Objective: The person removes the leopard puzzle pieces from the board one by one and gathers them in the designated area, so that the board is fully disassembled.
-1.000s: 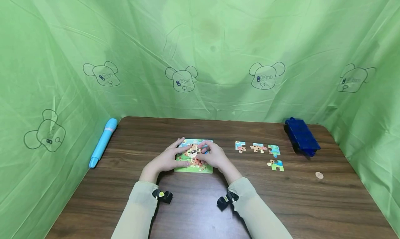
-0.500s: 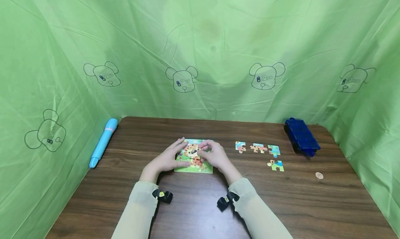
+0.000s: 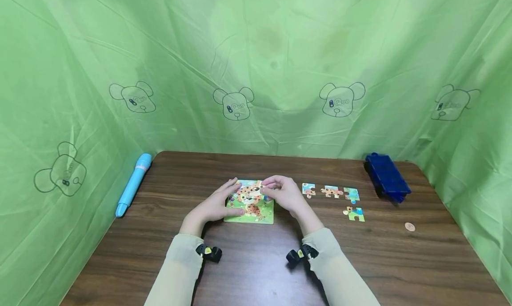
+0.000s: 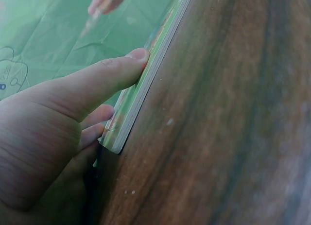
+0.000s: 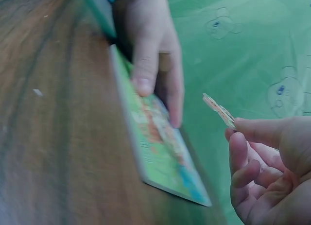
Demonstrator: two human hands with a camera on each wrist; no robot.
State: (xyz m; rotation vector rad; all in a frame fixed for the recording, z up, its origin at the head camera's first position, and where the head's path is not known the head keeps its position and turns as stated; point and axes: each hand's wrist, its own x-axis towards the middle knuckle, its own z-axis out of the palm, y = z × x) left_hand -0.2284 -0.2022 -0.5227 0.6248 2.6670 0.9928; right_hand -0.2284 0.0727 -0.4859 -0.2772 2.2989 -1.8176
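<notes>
My left hand (image 3: 214, 207) rests on a picture jigsaw puzzle (image 3: 262, 218), a thin board with a spotted cartoon animal on green and blue. Its thumb lies straight on the face near the front edge, and the other fingers reach along the left side toward the back corner. My right hand (image 3: 285, 194) pinches a small jigsaw piece (image 5: 218, 110) between thumb and forefinger, held above the puzzle's right part. In the right wrist view the piece is seen nearly edge-on, apart from the board. The right hand (image 4: 109, 0) also shows, blurred, atop the left wrist view.
To the right lie several loose pieces, among them a blue-green one (image 3: 354, 214) and a spotted one (image 3: 331, 191). Farther right are a dark blue plastic box (image 3: 387, 175) and a small round disc (image 3: 410, 227). A light blue marker-shaped object (image 3: 134, 184) lies at the left edge.
My right hand has lifted and moved right and slightly back, carrying the jigsaw piece up from the puzzle's middle. More of the picture shows. The left hand has stayed on the puzzle.
</notes>
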